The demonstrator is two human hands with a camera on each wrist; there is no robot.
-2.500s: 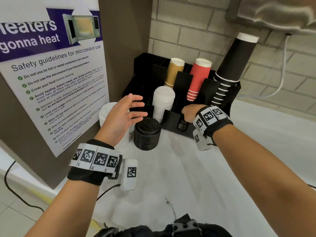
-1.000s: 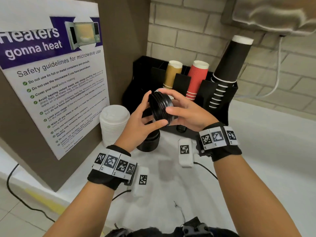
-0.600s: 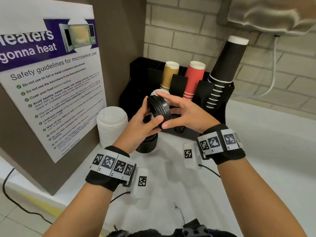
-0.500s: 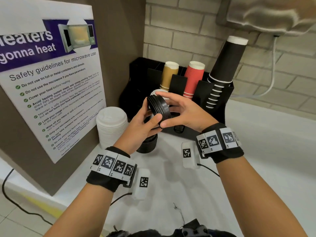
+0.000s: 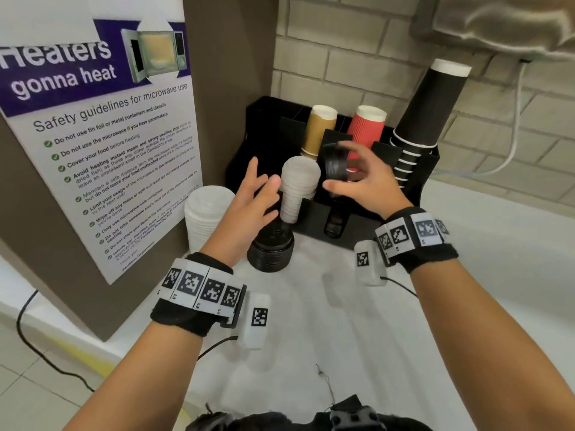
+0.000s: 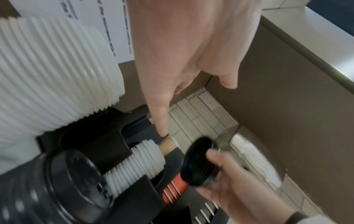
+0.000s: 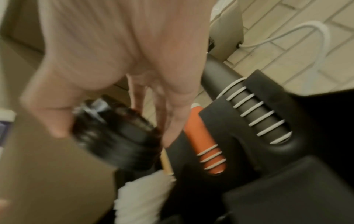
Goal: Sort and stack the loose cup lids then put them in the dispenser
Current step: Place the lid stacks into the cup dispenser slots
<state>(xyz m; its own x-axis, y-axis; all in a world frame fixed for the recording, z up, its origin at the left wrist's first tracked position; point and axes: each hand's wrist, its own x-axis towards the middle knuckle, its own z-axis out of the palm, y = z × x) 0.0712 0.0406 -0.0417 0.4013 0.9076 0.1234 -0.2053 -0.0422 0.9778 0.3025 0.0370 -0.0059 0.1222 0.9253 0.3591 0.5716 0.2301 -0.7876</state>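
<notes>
Nearest, on the white counter (image 5: 311,306), a stack of black lids (image 5: 271,248) stood upright, just in front of the dispenser (image 5: 413,181), with a taller stack of white lids (image 5: 207,217) left of it beside the poster (image 5: 102,144). Above the black stack the left hand (image 5: 249,202) hovered with fingers straight and spread, holding nothing. Just right of it and slightly farther, the right hand (image 5: 357,178) gripped a short black stack (image 5: 335,161) between thumb and fingers, tilted on edge, raised above the dispenser's front slots; in the right wrist view the same black stack (image 7: 114,133) sat between the thumb and the fingers, blurred. Inside the dispenser, a column of white lids (image 5: 298,188) leaned out of a near-left slot, and a few black lids (image 5: 334,225) lay low in the slot to its right. Farther back, a tan cup stack (image 5: 320,132), a red cup stack (image 5: 364,132) and a tall black cup stack (image 5: 429,113) rose from the rear compartments, the black one at far right and leaning right. Behind everything ran a pale brick wall (image 5: 342,57), with a white cable (image 5: 513,135) hanging down it at far right.
</notes>
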